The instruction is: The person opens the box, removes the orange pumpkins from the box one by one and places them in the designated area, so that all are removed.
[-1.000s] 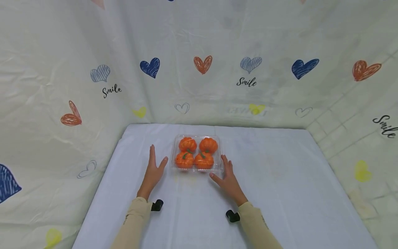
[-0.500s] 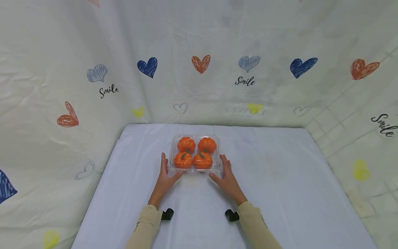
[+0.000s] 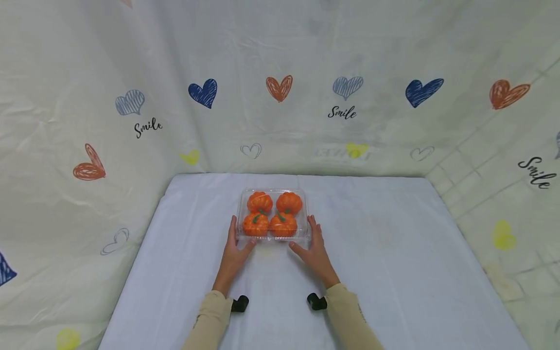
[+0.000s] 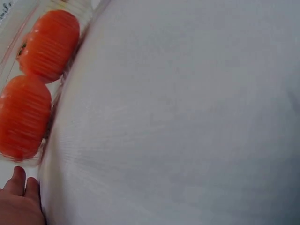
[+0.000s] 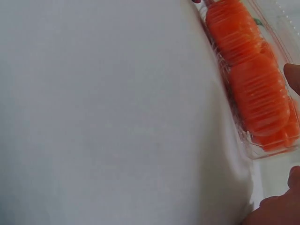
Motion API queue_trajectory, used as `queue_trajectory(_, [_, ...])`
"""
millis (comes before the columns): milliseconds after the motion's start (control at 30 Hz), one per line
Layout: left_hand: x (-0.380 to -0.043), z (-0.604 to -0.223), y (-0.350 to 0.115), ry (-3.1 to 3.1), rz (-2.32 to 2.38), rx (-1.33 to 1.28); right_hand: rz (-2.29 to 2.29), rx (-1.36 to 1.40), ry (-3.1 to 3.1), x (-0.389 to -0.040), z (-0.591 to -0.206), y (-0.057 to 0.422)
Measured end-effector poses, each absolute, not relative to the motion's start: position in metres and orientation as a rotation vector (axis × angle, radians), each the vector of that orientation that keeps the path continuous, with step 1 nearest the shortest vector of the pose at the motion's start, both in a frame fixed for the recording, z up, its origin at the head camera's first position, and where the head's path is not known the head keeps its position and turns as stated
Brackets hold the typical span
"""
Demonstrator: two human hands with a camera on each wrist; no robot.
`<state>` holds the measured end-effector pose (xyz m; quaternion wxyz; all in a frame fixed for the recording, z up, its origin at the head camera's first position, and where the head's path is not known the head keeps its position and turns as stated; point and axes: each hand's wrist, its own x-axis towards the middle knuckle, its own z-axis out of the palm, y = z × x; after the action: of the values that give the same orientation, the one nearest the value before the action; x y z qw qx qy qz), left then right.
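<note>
A clear plastic clamshell box (image 3: 305, 206) sits toward the far side of the table with several small orange pumpkins (image 3: 283, 225) inside, green stems on them. My left hand (image 3: 233, 257) is at the box's left side, fingers straight along that wall and thumb by the front left corner. On the other side my right hand (image 3: 316, 255) lies with extended fingers at the right wall, its thumb near the front edge. The left wrist view shows two pumpkins (image 4: 26, 117) through the ribbed front wall. In the right wrist view, the right thumb (image 5: 293, 77) overlaps the box.
A white cloth (image 3: 372, 253) covers the table. Behind and beside it hangs a pale curtain (image 3: 306, 43) printed with hearts and the word Smile. Small black wrist cameras (image 3: 239, 304) stick out from beige sleeves (image 3: 210, 318).
My left hand has come in from the left, from apart to right at the box's left side. My right hand stays by the right side. The whole head view has shifted slightly.
</note>
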<state>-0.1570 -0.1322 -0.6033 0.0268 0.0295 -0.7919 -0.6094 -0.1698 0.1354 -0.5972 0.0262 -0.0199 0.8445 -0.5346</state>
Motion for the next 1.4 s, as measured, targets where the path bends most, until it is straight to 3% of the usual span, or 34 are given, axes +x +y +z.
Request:
queue_trajectory(767, [-0.149, -0.608, -0.111, -2.057, -1.788, 0.328, -1.869, 0.046, 2.548, -0.167, -0.593, 0.117])
queue_trajectory(1400, [-0.155, -0.604, -0.097, -2.030, -1.915, 0.268, -1.865, 0.112, 2.571, -0.166, -0.590, 0.111])
